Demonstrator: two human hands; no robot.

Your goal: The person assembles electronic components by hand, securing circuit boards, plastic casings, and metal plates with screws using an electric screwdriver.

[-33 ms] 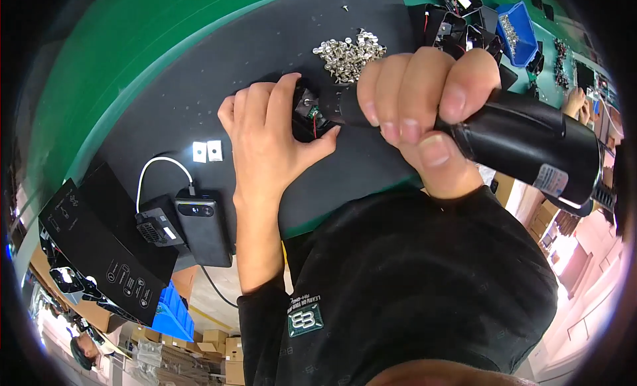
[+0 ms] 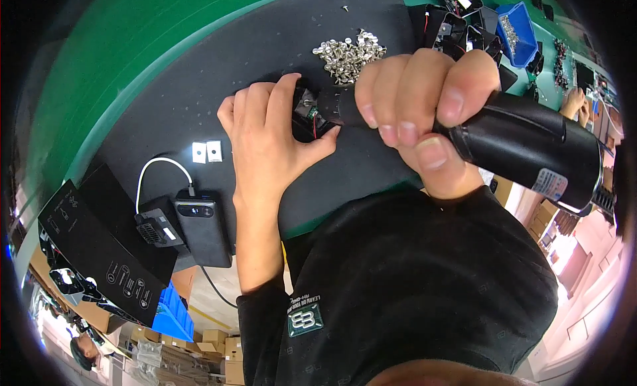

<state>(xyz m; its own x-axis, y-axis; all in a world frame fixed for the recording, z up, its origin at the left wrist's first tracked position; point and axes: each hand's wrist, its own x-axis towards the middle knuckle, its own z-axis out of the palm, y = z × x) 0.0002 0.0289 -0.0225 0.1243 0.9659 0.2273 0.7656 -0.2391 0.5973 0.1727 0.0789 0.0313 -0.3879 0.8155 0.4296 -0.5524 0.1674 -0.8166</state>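
My left hand [image 2: 265, 124] is wrapped round a small black housing [image 2: 306, 110] on the dark mat, thumb and index finger on its near and far sides. Inside the housing show a green circuit board, a red wire and a screw post. In my right fist [image 2: 424, 107] is a black electric screwdriver [image 2: 531, 147], held tilted, its cord end out to the right. Its front collar [image 2: 337, 106] reaches over the housing; the bit's tip is hard to make out. A heap of silvery screws [image 2: 348, 57] lies just beyond the housing.
Two small white pieces [image 2: 206, 152] lie left of my forearm. Nearer are a black power bank [image 2: 202, 230] with a white cable and a black box [image 2: 99, 253]. At the far right stand a blue bin [image 2: 519, 34] of screws and several black housings [image 2: 446, 29]. Another person's hand [image 2: 574, 104] shows beyond.
The rear of the electric screwdriver has dipped very slightly, and my right fist has shifted a little with it. My left hand and the housing stay put.
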